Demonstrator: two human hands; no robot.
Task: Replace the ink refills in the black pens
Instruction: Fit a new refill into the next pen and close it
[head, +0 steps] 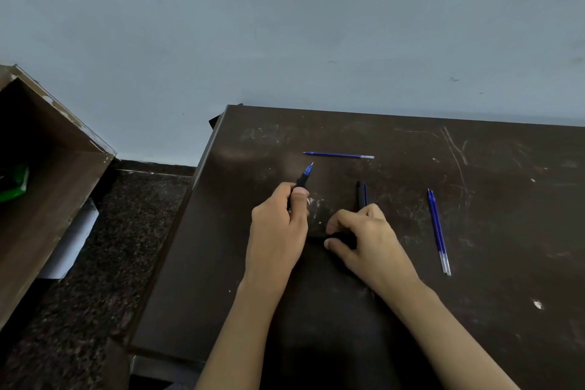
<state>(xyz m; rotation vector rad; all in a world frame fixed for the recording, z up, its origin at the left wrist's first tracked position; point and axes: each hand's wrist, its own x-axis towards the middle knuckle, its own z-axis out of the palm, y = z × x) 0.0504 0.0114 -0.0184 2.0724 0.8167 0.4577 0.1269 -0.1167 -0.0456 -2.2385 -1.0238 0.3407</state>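
Lying nearby: loose refills (438, 231), another pen (361, 195).

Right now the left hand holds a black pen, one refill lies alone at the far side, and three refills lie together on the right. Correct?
Not quite. The head view shows two refills together on the right, not three. The rest holds: the left hand holds a black pen, and a single refill lies alone at the far side.

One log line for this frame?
left hand: holds black pen, tip away | right hand: pinches dark part, unclear what | table: second black pen, single refill, two refills
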